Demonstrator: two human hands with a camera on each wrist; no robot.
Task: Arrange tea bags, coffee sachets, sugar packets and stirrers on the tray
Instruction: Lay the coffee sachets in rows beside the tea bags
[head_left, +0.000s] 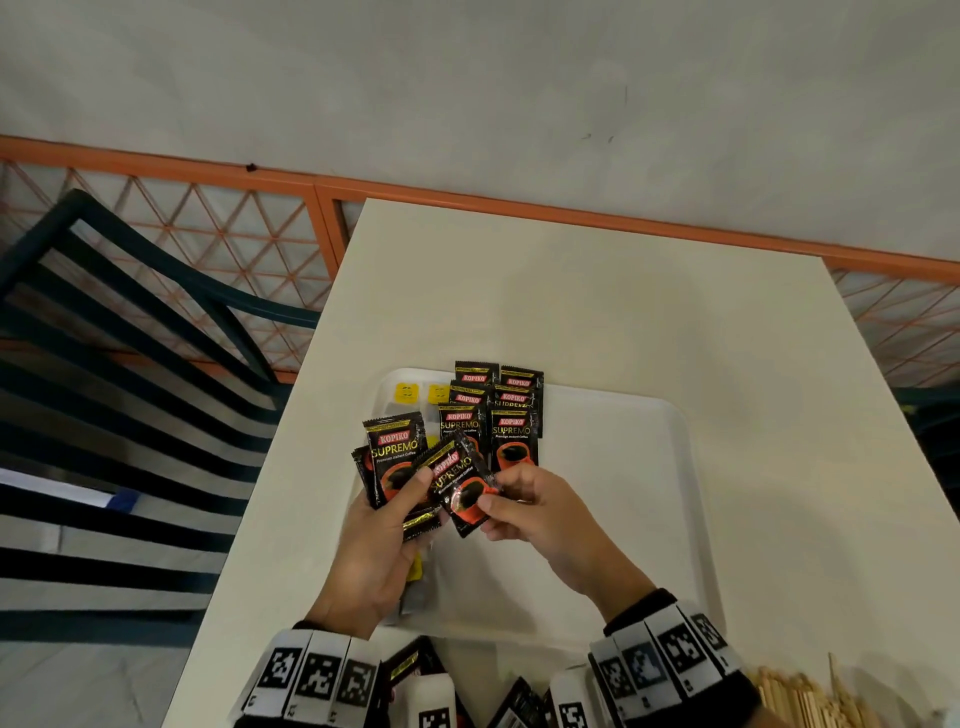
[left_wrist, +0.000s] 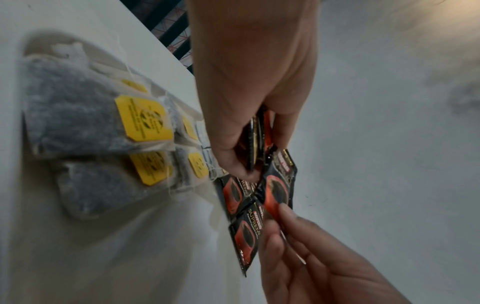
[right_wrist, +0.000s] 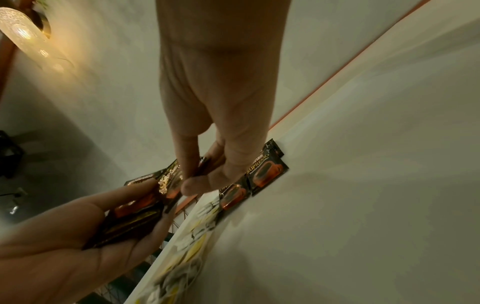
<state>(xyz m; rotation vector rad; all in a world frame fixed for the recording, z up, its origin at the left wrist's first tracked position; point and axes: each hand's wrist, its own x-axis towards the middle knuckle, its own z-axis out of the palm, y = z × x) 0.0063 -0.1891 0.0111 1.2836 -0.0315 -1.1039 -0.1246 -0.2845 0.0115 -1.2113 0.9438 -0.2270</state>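
A white tray lies on the table. On it, black coffee sachets overlap in two columns at the far edge. Tea bags with yellow tags run along the tray's left side, largely hidden under my hands. My left hand grips a fan of several coffee sachets above that side. My right hand pinches one tilted sachet by its lower corner, still overlapping the fan. The left wrist view shows the tea bags lying in rows. In the right wrist view my right hand's fingertips squeeze the sachet.
Wooden stirrers are piled at the near right corner of the white table. More black sachets lie at the near edge between my wrists. A dark slatted chair stands left, before an orange mesh fence.
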